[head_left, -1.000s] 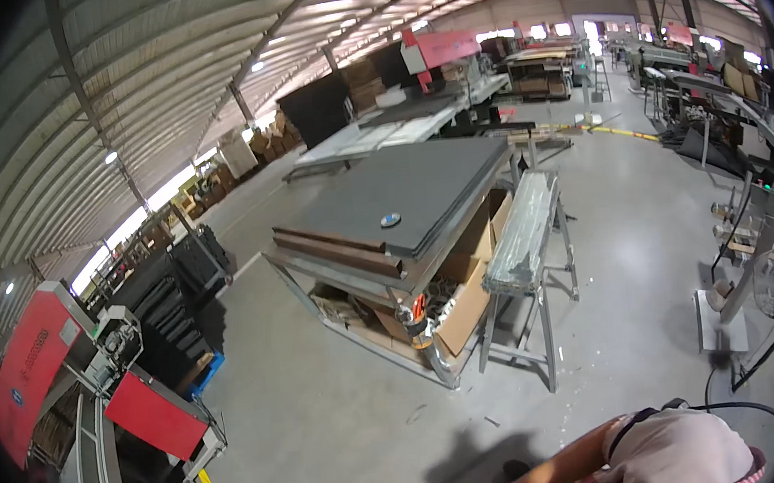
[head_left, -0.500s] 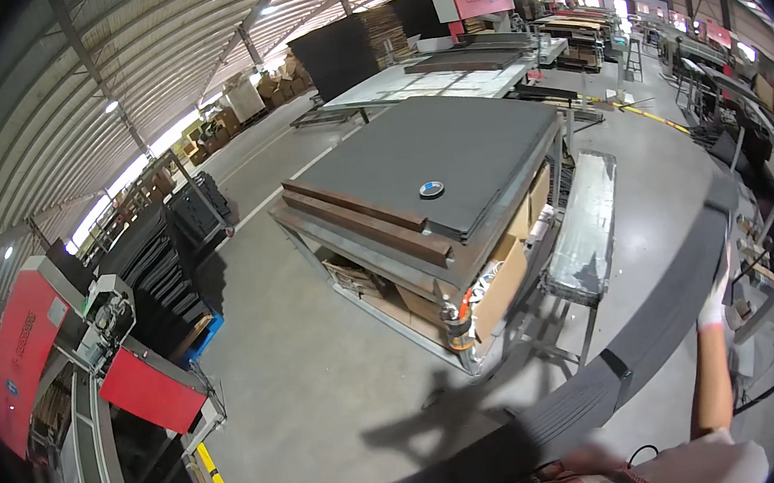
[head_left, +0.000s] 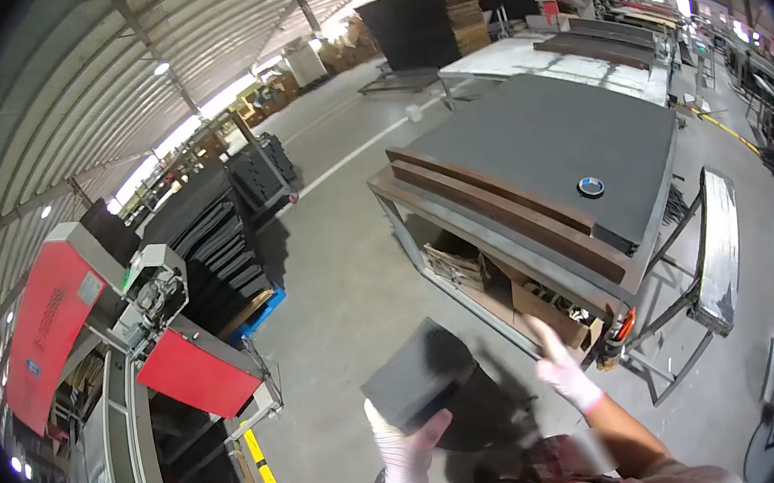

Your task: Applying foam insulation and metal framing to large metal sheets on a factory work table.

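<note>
A dark grey, flat-sided piece (head_left: 422,370), foam- or rubber-like, is in my left hand (head_left: 404,449) low in the middle of the view. The white-gloved thumb lies along its near edge, and the fingers go round its left side. More dark material runs below it toward my body, partly in shadow. To the right, my right hand (head_left: 566,375), also in a white glove, holds nothing; its fingers are stretched out beside the near corner of the worktable.
Dark sheets (head_left: 526,128) cover the worktable, with brown metal bars (head_left: 507,215) along its edge and a tape roll (head_left: 591,187) on top. A narrow metal-topped bench (head_left: 716,249) stands at right. A red machine (head_left: 198,373) and stacked black sheets (head_left: 218,245) are at left.
Long dark strips stretched across the lower right with my right hand at their far end. Now my right hand is off them, and the left hand holds a dark piece. The view has turned left.
</note>
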Action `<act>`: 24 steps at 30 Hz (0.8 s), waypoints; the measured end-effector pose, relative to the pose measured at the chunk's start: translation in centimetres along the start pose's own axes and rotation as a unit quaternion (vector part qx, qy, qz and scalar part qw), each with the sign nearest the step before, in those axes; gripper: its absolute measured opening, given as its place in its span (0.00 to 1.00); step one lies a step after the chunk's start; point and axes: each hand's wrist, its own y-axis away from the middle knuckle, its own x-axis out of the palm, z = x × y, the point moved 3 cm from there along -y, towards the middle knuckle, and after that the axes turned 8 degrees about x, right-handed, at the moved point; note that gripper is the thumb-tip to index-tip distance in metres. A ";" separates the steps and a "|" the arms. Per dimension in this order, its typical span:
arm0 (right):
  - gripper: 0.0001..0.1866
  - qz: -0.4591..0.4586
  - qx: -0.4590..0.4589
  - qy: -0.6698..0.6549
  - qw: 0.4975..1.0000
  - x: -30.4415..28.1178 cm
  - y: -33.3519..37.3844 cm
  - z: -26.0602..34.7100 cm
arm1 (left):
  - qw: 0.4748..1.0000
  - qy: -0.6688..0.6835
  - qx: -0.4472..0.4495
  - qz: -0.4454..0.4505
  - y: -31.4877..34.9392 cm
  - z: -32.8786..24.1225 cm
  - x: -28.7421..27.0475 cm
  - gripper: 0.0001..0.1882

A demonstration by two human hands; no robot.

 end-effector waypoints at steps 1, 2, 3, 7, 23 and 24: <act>0.54 0.102 -0.086 -0.068 0.989 4.2 -3.9 5.1 | 1.000 0.008 -0.002 0.017 -1.3 0.8 -1.0 0.34; 0.54 0.187 -0.100 -0.087 0.973 8.3 -7.3 8.9 | 0.999 0.013 -0.003 0.030 -2.9 1.6 -2.4 0.38; 0.55 0.267 -0.118 -0.104 0.951 11.5 -10.2 11.3 | 0.999 0.010 -0.008 0.031 -4.8 2.0 -3.6 0.38; 0.58 0.394 0.021 -0.150 0.907 20.0 -21.7 8.4 | 0.993 -0.011 -0.120 0.015 -13.8 2.5 -7.2 0.45; 0.61 0.381 -0.135 -0.192 0.894 41.7 -62.5 2.8 | 0.961 -0.243 0.120 -0.054 -56.3 16.3 -23.7 0.68; 0.61 0.399 -0.098 -0.102 0.906 42.4 -65.4 1.1 | 0.963 -0.221 0.137 -0.072 -60.0 17.0 -24.8 0.69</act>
